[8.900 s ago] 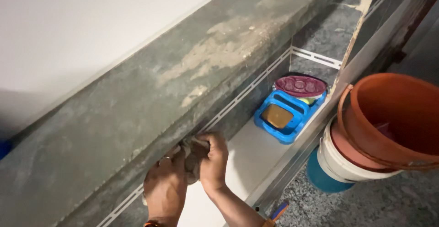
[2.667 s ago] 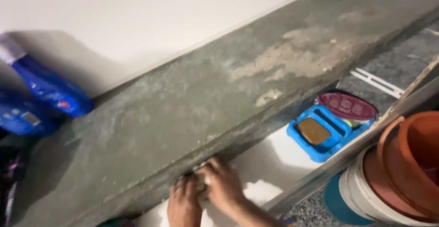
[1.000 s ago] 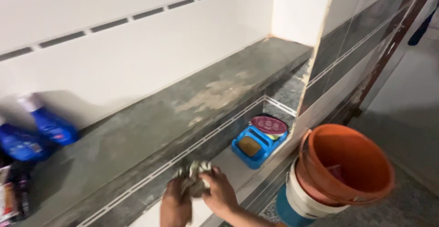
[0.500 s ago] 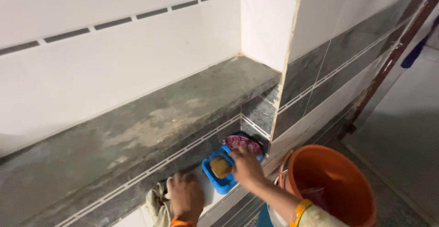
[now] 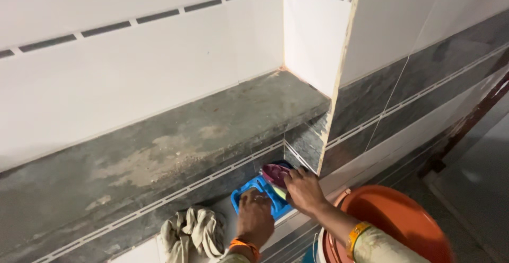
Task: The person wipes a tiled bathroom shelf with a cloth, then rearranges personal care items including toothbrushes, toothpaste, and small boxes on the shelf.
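A blue plastic soap tray (image 5: 265, 189) sits on the low white ledge (image 5: 138, 252) in the corner below the grey stone shelf (image 5: 175, 136). My left hand (image 5: 254, 216), with an orange band at the wrist, lies on the tray with its fingers curled over the near part and covers what is inside. My right hand (image 5: 303, 190) grips a maroon oval soap dish (image 5: 275, 173) at the tray's far end, with something green under it. A crumpled pale cloth (image 5: 192, 231) lies loose on the ledge, left of my left hand.
An orange bucket (image 5: 397, 220) stands stacked in other buckets at the lower right, close under my right forearm. White wall tiles rise behind the shelf. A tiled pillar edge (image 5: 339, 77) closes the corner, with dark grey banded tiles running to the right.
My left hand has let go of the cloth and moved right onto the blue tray. My right hand has shifted from the brown soap to the maroon dish. The view has moved closer.
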